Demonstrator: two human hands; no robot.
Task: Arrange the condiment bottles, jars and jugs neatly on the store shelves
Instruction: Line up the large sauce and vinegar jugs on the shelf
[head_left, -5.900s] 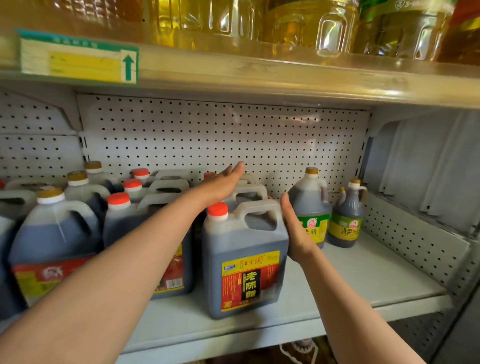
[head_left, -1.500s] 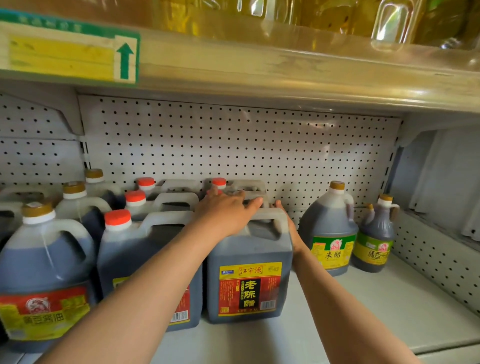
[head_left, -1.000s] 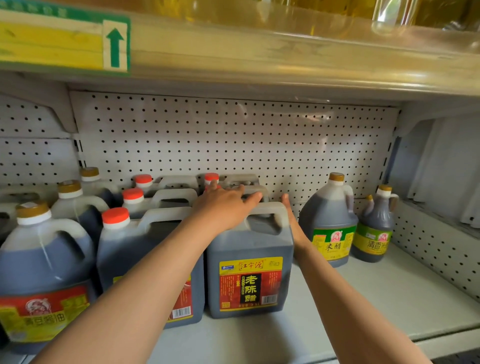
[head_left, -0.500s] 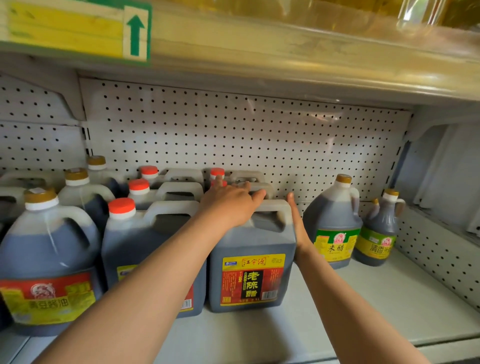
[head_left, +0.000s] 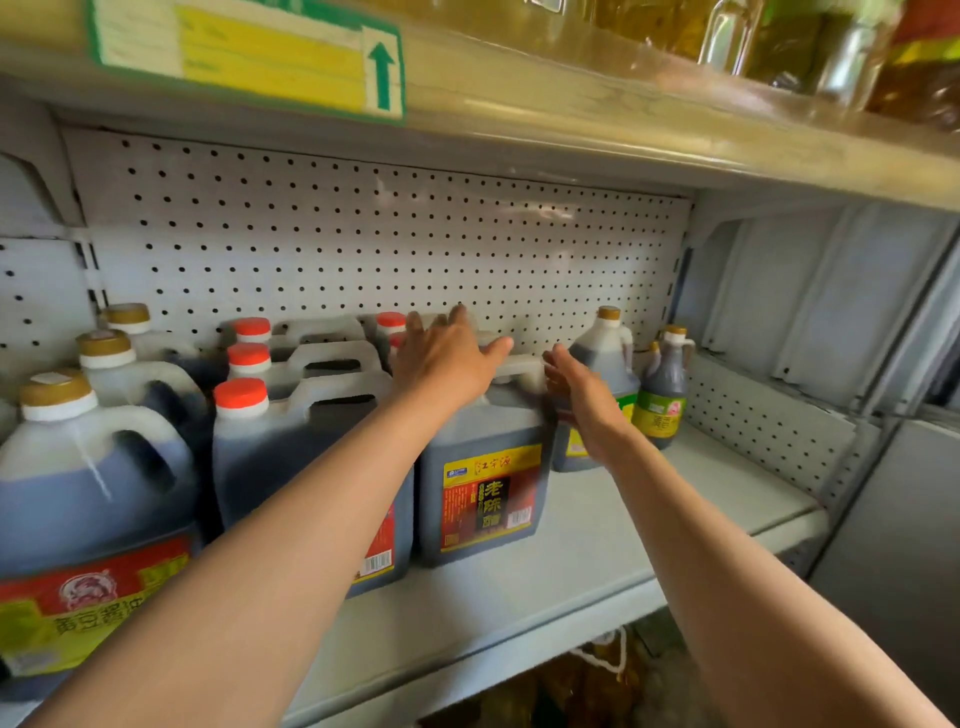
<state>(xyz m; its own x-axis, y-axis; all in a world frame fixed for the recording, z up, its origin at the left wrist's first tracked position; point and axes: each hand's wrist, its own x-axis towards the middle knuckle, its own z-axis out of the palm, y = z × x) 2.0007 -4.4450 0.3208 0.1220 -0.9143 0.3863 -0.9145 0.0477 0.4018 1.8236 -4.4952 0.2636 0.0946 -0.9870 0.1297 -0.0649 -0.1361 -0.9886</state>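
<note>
Three round jugs with gold caps are counted at the far left of the shelf, in a file running front to back. Next, three square jugs with red caps are seen in a like file. A third file follows: the front vinegar jug, dark, with a yellow-and-red label, stands near the shelf's front edge, and two more red caps are visible behind it. The left hand is laid flat over this jug's top, fingers straight and spread, nothing gripped. The right hand is held open at the jug's right side; contact cannot be judged. Beyond it, one round gold-capped jug and one small bottle stand near the pegboard.
</note>
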